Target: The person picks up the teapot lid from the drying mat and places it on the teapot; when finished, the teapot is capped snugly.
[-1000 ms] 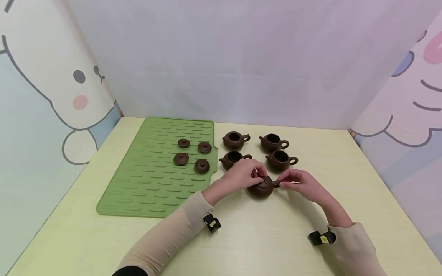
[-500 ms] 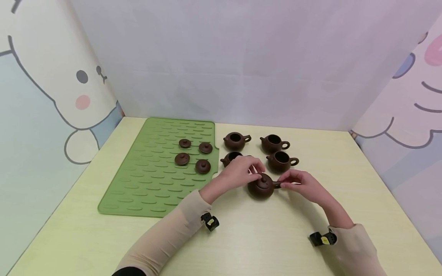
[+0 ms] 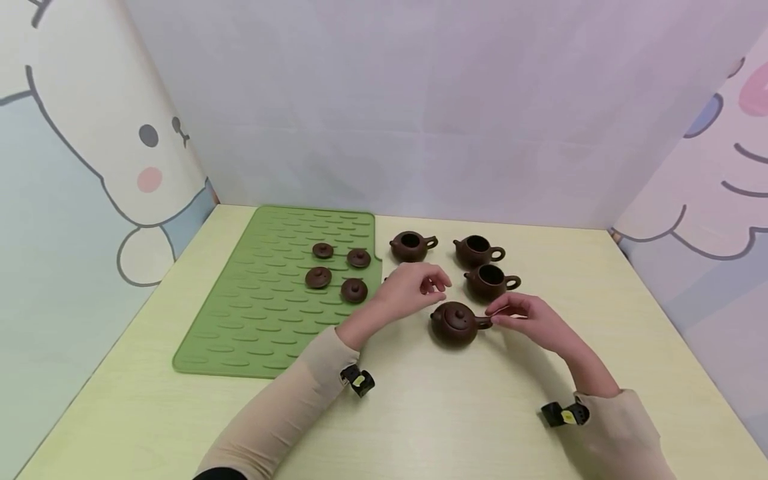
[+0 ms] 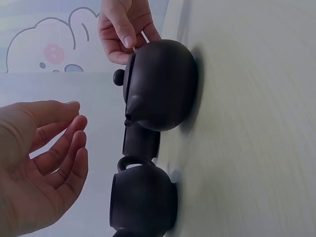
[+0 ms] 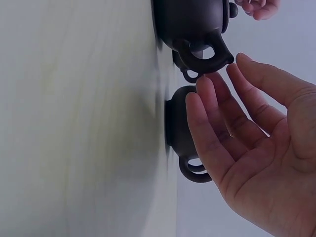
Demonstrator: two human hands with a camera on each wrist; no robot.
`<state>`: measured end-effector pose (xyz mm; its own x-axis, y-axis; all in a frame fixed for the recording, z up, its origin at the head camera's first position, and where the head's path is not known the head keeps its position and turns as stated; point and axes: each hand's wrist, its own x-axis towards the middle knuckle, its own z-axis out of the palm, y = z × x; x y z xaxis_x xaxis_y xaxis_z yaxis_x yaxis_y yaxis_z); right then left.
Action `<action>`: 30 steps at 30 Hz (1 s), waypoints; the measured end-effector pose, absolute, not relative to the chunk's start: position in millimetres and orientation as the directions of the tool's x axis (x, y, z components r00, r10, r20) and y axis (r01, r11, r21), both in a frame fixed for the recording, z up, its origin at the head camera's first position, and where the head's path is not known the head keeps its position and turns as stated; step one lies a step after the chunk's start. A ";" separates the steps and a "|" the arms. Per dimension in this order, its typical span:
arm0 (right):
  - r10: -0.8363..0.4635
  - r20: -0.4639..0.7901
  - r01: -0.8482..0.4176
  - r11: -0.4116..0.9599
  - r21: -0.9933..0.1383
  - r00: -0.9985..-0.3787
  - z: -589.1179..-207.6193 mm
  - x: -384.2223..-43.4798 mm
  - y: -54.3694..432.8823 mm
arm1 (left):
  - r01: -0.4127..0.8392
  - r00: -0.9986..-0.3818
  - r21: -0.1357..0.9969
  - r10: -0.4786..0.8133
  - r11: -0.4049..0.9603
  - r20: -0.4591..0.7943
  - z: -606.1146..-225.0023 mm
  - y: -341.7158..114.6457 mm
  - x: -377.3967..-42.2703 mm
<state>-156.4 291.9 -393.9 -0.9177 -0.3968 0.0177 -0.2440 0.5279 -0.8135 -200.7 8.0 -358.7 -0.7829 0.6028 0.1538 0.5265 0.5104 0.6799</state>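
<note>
Plainly, one lidded teapot [image 3: 455, 333] stands between your left hand [image 3: 411, 289] and your right hand [image 3: 531, 321]

On your left, a green mat [image 3: 240, 293] lies on the worktop [image 3: 420, 413] and carries loose lids [image 3: 355, 291]. Next comes your left hand, thumb and fingers apart and lightly bent, gripping nothing, just short of the lidded teapot. That teapot sits upright on the worktop, its lid [image 3: 453, 322] in place, spout [image 3: 436, 318] left, handle [image 3: 483, 323] right. Expect it to be rigid, fairly light, smooth enough to slip, and breakable; take it by the handle and steady the knob [image 3: 459, 313] with a fingertip, since the lid probably just rests there. Farther right, your right hand has its fingers loosely spread at the handle's tip; whether they touch it, I cannot tell. Count one mat, four loose lids, one lidded teapot and four lidless pots [image 3: 410, 247], the fourth mostly hidden behind your left hand.
</note>
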 end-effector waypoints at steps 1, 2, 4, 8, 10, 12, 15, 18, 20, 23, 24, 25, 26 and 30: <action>-0.397 0.021 -0.247 0.526 -0.814 -0.918 -393.2 -156.3 292.1 | 0.522 -0.786 0.687 0.598 0.505 0.158 -358.5 6.8 -201.4; -0.396 0.022 -0.246 0.525 -0.814 -0.918 -392.6 -156.3 292.5 | 0.519 -0.789 0.692 0.593 0.502 0.162 -358.2 5.5 -202.1; -0.394 0.026 -0.248 0.525 -0.814 -0.919 -390.8 -155.8 293.1 | 0.510 -0.796 0.700 0.582 0.499 0.165 -357.6 2.7 -203.6; -0.386 0.023 -0.241 0.528 -0.814 -0.922 -387.6 -155.0 295.1 | 0.500 -0.804 0.713 0.570 0.492 0.170 -355.0 -4.6 -206.3; -0.379 0.024 -0.238 0.531 -0.813 -0.925 -387.0 -154.9 296.1 | 0.492 -0.809 0.720 0.563 0.490 0.170 -353.7 -8.9 -207.6; -0.369 0.026 -0.233 0.530 -0.815 -0.929 -386.9 -155.1 296.9 | 0.481 -0.816 0.727 0.554 0.490 0.166 -352.5 -13.1 -208.7; -0.356 0.025 -0.223 0.528 -0.820 -0.934 -385.8 -155.1 297.6 | 0.477 -0.825 0.720 0.538 0.504 0.170 -351.9 -19.0 -210.2; -0.352 0.032 -0.222 0.517 -0.827 -0.936 -383.9 -155.2 297.9 | 0.472 -0.835 0.717 0.521 0.513 0.178 -350.7 -24.4 -210.9; -0.349 0.038 -0.224 0.512 -0.829 -0.937 -382.9 -155.6 298.2 | 0.469 -0.842 0.714 0.508 0.520 0.183 -349.5 -28.0 -210.9; -0.335 0.049 -0.226 0.513 -0.828 -0.941 -382.0 -156.9 298.5 | 0.469 -0.848 0.712 0.492 0.523 0.197 -348.4 -33.6 -211.4; -0.332 0.052 -0.227 0.514 -0.827 -0.942 -382.0 -157.6 299.0 | 0.470 -0.849 0.711 0.488 0.523 0.202 -348.2 -35.5 -211.7; -0.329 0.056 -0.229 0.515 -0.826 -0.943 -382.0 -158.2 299.3 | 0.471 -0.850 0.711 0.483 0.523 0.208 -348.0 -37.5 -212.1; -0.328 0.059 -0.230 0.514 -0.826 -0.943 -381.9 -158.7 299.8 | 0.470 -0.852 0.712 0.479 0.522 0.212 -347.7 -39.5 -212.5; -0.320 0.078 -0.243 0.515 -0.822 -0.944 -381.2 -159.8 301.3 | 0.459 -0.860 0.718 0.464 0.524 0.212 -347.8 -47.4 -214.0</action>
<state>-159.8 301.3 -381.2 -0.9441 -0.3204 0.0781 -0.2427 0.5145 -0.8224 -214.0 -47.4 -347.8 -0.8603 0.4638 0.2117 0.4590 0.5237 0.7177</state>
